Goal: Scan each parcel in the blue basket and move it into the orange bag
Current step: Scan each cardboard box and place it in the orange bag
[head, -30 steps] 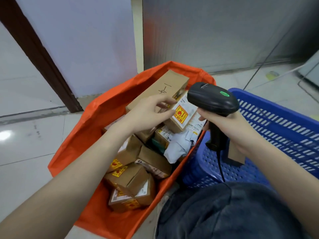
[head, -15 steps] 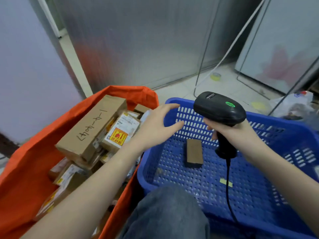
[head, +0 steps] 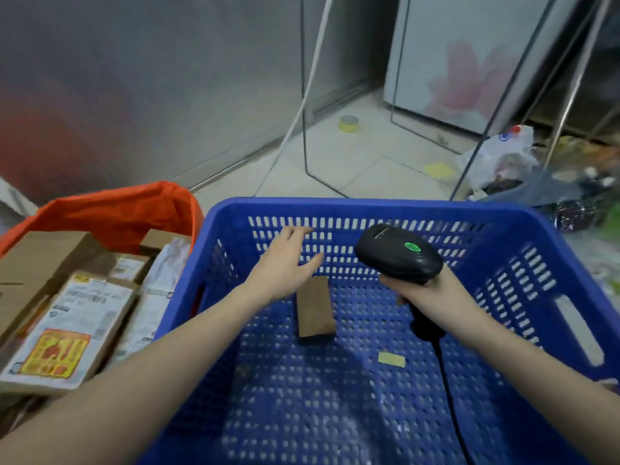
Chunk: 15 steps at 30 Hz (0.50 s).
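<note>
Left hand (head: 283, 263) moved over parcel (head: 315, 310), lengthwise near-far

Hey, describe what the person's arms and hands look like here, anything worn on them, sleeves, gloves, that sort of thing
Both forearms are bare as far as the picture shows: no sleeves reach into view. The left hand and the right hand wear no gloves, and no watch, bracelet or ring shows on the visible sides of wrists and fingers. No markings can be made out on either arm.

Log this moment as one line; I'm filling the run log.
left hand: open, over brown parcel | right hand: holds scanner | blue basket: one parcel left
</note>
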Each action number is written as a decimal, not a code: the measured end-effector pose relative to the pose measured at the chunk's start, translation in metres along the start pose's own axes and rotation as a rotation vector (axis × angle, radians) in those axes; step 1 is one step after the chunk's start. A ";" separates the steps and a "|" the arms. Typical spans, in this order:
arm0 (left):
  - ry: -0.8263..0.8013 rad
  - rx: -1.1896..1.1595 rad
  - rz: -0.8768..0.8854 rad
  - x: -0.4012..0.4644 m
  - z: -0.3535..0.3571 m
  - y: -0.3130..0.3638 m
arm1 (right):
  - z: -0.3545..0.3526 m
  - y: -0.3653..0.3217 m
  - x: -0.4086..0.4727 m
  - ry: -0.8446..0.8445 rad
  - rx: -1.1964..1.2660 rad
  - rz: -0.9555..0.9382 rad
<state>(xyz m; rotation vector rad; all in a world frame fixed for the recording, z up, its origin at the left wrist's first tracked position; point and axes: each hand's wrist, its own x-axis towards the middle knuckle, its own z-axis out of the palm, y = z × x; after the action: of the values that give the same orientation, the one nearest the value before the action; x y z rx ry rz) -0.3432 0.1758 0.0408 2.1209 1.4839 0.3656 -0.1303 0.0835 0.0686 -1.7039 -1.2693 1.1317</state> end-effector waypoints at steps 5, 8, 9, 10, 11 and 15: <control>-0.072 0.028 -0.124 0.041 0.054 -0.027 | 0.009 0.059 0.038 -0.001 0.042 0.149; -0.104 0.032 -0.238 0.050 0.094 -0.049 | 0.017 0.091 0.053 -0.032 0.024 0.204; -0.126 0.038 -0.275 0.050 0.109 -0.057 | 0.018 0.099 0.057 -0.052 0.015 0.213; -0.152 0.040 -0.314 0.050 0.123 -0.065 | 0.019 0.106 0.060 -0.065 0.012 0.223; -0.172 0.032 -0.351 0.049 0.136 -0.071 | 0.020 0.113 0.064 -0.071 0.012 0.232; -0.180 -0.059 -0.480 0.048 0.177 -0.090 | 0.019 0.132 0.082 -0.047 -0.011 0.239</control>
<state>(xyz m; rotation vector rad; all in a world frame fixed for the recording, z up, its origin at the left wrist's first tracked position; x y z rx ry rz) -0.3090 0.1983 -0.1590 1.6318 1.7786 0.0387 -0.0934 0.1296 -0.0764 -1.8848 -1.1227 1.3115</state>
